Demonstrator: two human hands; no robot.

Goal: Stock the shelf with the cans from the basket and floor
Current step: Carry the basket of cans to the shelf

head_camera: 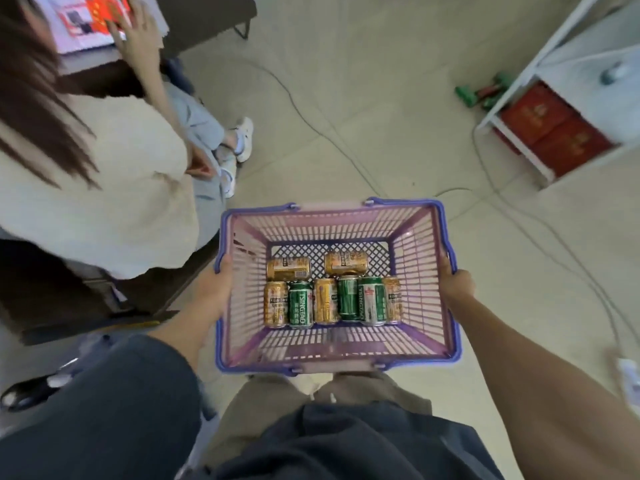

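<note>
— What is the floor looking like around the wearer?

— Pale grey-beige and smooth, and it is taking up most of the view. Thin cables [325, 129] are trailing across it from the upper middle toward the right, and a white power strip [628, 377] is lying at the far right edge.

— And the basket?

— The purple and pink basket [332, 363] is being held up in front of the body, above the floor. The left hand [216, 292] is gripping its left rim and the right hand [455, 284] is gripping its right rim — the two hands are sitting well apart, one on each side.

— Where are the cans sitting?

— Eight are lying on their sides on the basket's bottom: six in a near row, gold cans [276, 304] alternating with green cans [300, 304], and two more gold ones behind them.

— Is the shelf showing?

— A white shelf unit [512, 95] is standing at the upper right, with red boxes [554, 133] filling its lowest level. Green cans on the floor [481, 93] are lying just beside its left post, though they are looking blurred.

— Anyone else in the room?

— A seated person in a cream top [114, 188] is occupying the upper left, reaching one hand toward a bright screen [90, 19] on a dark table.
</note>
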